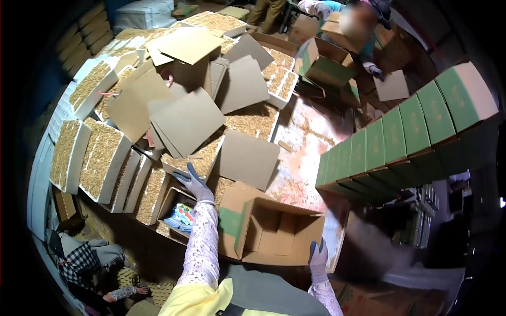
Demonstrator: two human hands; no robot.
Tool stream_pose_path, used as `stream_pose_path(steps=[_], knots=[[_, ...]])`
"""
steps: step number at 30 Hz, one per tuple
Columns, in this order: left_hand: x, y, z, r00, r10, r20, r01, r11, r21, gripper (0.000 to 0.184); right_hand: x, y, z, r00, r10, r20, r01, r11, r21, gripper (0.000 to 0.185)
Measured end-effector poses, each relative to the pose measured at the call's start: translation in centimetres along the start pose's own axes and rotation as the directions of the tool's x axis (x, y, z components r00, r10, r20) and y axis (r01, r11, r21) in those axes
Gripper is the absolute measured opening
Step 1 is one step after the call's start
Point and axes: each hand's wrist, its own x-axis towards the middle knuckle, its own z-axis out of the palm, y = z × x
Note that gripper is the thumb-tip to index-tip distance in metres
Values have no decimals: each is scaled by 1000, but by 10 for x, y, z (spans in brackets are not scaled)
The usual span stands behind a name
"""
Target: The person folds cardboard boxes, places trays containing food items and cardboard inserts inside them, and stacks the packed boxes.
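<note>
An open cardboard box [279,231] with green printing on its side flap stands in front of me, and nothing shows inside it. My right hand [318,259], in a glove with dark blue fingertips, grips the box's right front edge. My left hand [196,185], gloved alike, stretches forward with its fingers apart. Those fingers lie at the near edge of a white tray of tan, grain-like pieces [203,156]; whether they touch it I cannot tell. Below the left forearm sits a smaller box [167,204] holding blue and colourful packets [182,217].
Flat cardboard sheets [187,120] lie over several filled white trays [100,152]. A row of green cartons [387,138] runs along the right. At the back right a co-worker [369,50] handles boxes; another person [87,258] sits at lower left.
</note>
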Motion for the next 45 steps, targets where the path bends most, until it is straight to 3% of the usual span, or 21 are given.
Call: stream_pose_path(steps=[5,8,10,12,15,17,20,21,23,24,26,29,30,33,34,36,38,40,41,42,45], knots=[[8,28,7,991,-123,-51,108,966,-234,94,4,18,2,998,58,0,-58,997,53,38],[-11,74,-24,940,-201,275,273,927,-256,56,11,27,1,998,-52,46,44,986,162,38],[-14,97,-45,722,-364,589,580,782,-228,46,25,40,11,994,-49,96,18,952,307,38],[-47,154,-52,434,-497,751,775,631,-30,47,48,78,40,961,-270,51,244,924,293,40],[-116,202,-61,358,-448,819,632,762,140,49,66,46,60,958,22,285,-218,700,680,40],[-121,195,-66,202,-639,742,808,537,242,48,68,34,67,926,29,376,-322,579,749,40],[-117,146,-102,261,-348,900,61,937,344,50,69,7,58,861,-13,509,-458,415,786,39],[-120,141,-108,224,-213,951,-231,936,264,52,68,3,55,838,-28,545,-500,360,788,39],[-156,175,-96,112,-100,989,-420,897,138,57,81,21,65,779,-58,624,-622,46,782,38],[-153,166,-97,123,-117,985,-412,897,158,59,99,71,95,870,-216,444,-386,263,884,39],[-146,149,-100,145,-151,978,-396,897,197,65,79,36,80,911,114,396,-402,450,797,39],[-150,137,-93,278,-470,838,67,880,471,75,75,37,83,935,144,325,-355,407,841,36],[-154,134,-91,322,-520,791,-28,830,557,83,74,37,82,933,156,325,-360,391,847,35],[-128,113,-84,464,-613,639,-783,54,620,68,100,22,38,907,106,408,-283,870,404,39],[-145,118,-79,500,-576,647,-857,-219,467,50,121,18,35,940,28,340,-166,909,382,43],[-160,105,-70,555,-625,549,-830,-370,417,36,169,15,41,983,-169,75,112,865,489,53],[-170,100,-66,444,-607,660,-895,-328,301,26,216,-32,36,652,-738,175,751,660,-19,52],[-166,89,-69,390,-545,742,-919,-281,276,21,273,-26,76,378,-569,731,668,714,210,49],[-165,97,-75,227,-422,878,-971,-172,168,21,283,-34,82,395,-418,818,677,734,48,47],[-182,142,-67,217,-328,919,-976,-52,211,20,287,-46,82,420,-256,871,688,715,-122,45],[-141,179,-94,502,-21,865,-856,133,500,31,279,-74,75,591,-330,736,753,552,-357,45]])
